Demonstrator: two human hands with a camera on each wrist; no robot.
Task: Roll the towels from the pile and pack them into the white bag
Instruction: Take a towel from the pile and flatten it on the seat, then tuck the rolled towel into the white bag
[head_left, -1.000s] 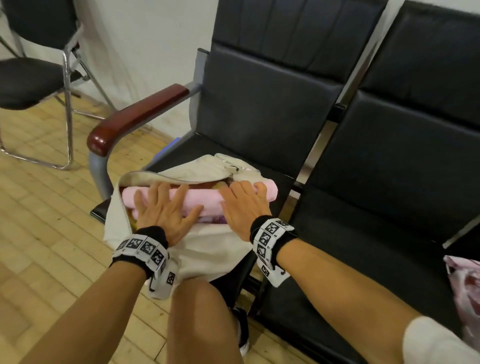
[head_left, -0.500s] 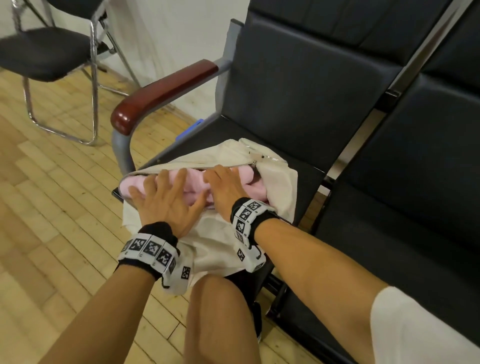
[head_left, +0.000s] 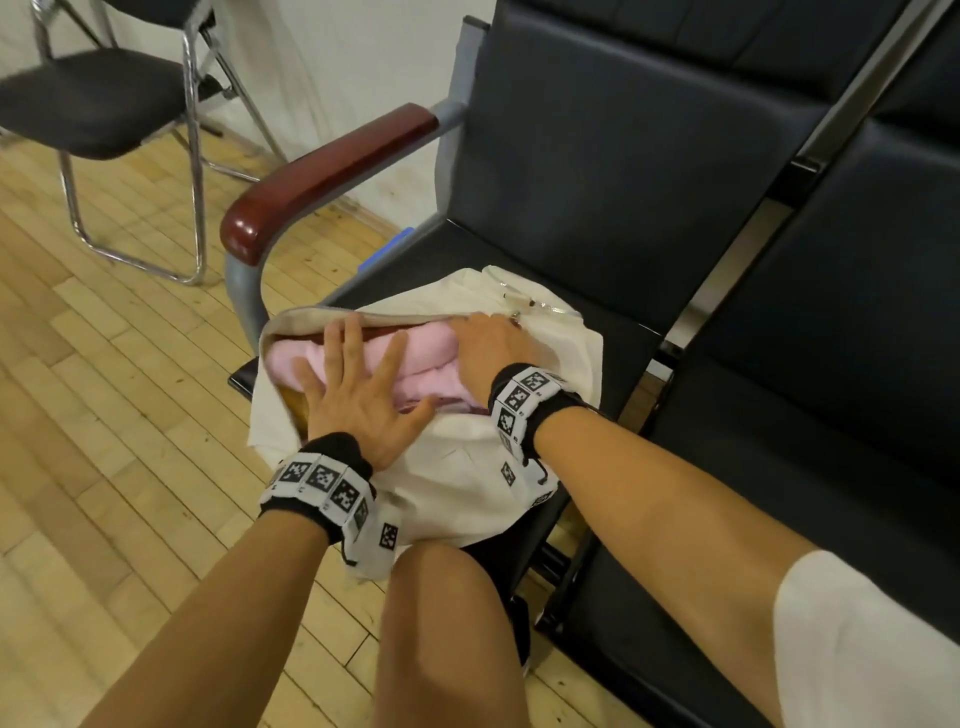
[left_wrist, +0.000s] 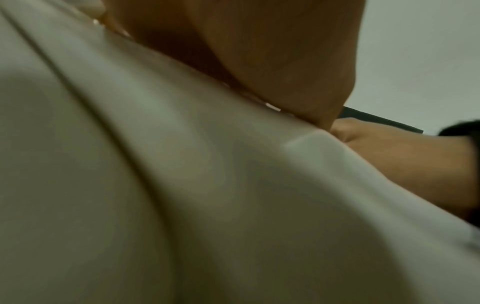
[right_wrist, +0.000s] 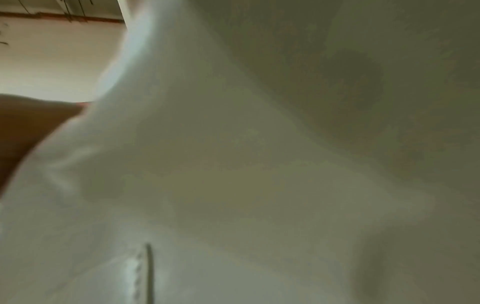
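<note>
The white bag (head_left: 457, 467) hides most of what it holds: only the top of the pink towel (head_left: 431, 353) shows at its mouth, the towel's right end covered by the right hand (head_left: 488, 353) and its middle by the left hand (head_left: 363, 400). Beneath the towel, dark red and yellowish bits show inside the bag, too little to tell what they are. The right hand's fingertips are out of sight against the bag's far edge. Both wrist views are blurred, filled by bag cloth (left_wrist: 182, 185) (right_wrist: 233, 164); neither shows the fingers. A chair (head_left: 104, 98) beyond the bag is cut off by the picture's top-left edge.
</note>
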